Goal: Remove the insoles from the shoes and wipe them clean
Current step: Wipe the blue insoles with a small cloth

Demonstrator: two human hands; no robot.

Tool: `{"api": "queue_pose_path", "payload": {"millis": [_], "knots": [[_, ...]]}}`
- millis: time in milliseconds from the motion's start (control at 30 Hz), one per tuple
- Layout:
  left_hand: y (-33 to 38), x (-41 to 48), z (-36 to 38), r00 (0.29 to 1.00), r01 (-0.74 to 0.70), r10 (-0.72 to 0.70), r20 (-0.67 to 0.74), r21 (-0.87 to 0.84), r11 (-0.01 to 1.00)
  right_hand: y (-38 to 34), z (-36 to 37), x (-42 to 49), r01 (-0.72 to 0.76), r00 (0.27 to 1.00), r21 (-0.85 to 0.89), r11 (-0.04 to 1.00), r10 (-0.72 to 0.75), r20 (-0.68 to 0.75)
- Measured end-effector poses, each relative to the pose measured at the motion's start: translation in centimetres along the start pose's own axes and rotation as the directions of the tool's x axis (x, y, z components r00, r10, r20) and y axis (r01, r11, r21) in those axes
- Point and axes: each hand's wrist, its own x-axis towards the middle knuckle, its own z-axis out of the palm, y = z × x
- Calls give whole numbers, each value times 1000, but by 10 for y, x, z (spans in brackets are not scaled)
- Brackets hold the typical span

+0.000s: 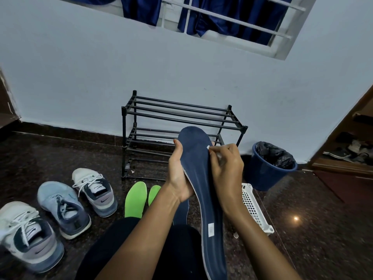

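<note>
Above the lap (125, 241), left fingers (178, 148) clasp the blue insole (198, 178); right fingers (223, 150) pinch perhaps a wipe (208, 147) against it.

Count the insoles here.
4. The left hand holds the navy insole; the right hand pinches a white wipe; the left green insole and right green insole lie on the floor; a second navy insole shows behind the left forearm. More may be hidden.

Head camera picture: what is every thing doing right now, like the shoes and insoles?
blue insole: out of its shoe, held up by the left hand.
white wipe: pinched in the right hand, touching the insole's edge.
green insoles: lying on the floor, out of shoes.
shoes: three, upright on the floor, laced.
bin: open, lined with a black bag.
</note>
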Motion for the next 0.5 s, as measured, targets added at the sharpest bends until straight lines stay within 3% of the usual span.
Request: {"api": "queue_pose_path", "payload": {"millis": [133, 367, 500], "knots": [[2, -1, 1, 1000, 7, -7, 12, 4, 1000, -3, 1, -17, 74, 995, -5, 997, -73, 61], [-4, 3, 1, 1000, -29, 29, -8, 19, 999, 1, -3, 5, -18, 1000, 3, 1000, 18, 9], [-2, 2, -1, 1000, -18, 18, 1, 3, 1000, -3, 1, -7, 19, 999, 6, 1000, -19, 30]]}}
